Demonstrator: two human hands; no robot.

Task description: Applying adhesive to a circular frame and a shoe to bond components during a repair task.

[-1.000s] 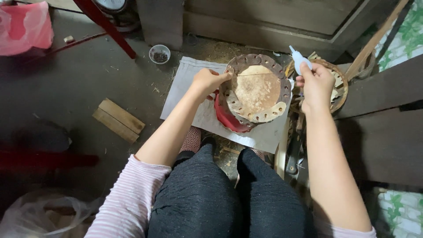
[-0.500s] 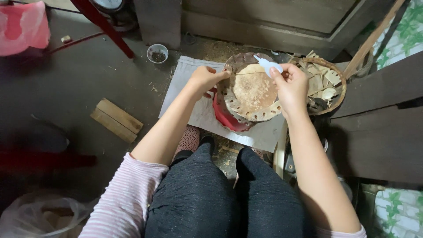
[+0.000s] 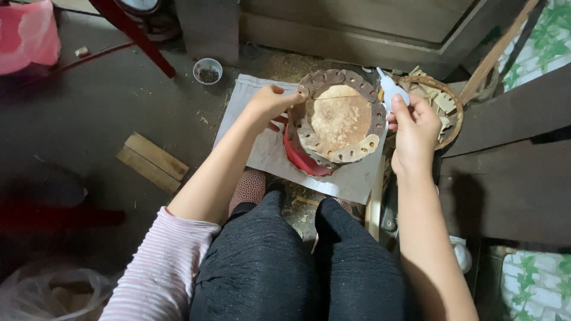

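Your left hand point(image 3: 269, 106) grips the left edge of a round woven disc point(image 3: 339, 122), fingers curled on its rim. The disc has a ring of small holes around it and sits on top of a red bowl point(image 3: 300, 159). Both rest on a grey sheet point(image 3: 262, 148) spread on the floor, just in front of your knees. Your right hand point(image 3: 414, 128) is closed around a small white bottle point(image 3: 390, 89) with its tip pointing up, right next to the disc's right edge. It may be glue, but that is hard to tell. Behind that hand is a basket point(image 3: 447, 107) of pale scraps. A little cup point(image 3: 207, 71) and two wooden blocks point(image 3: 152, 161) lie off to the left.
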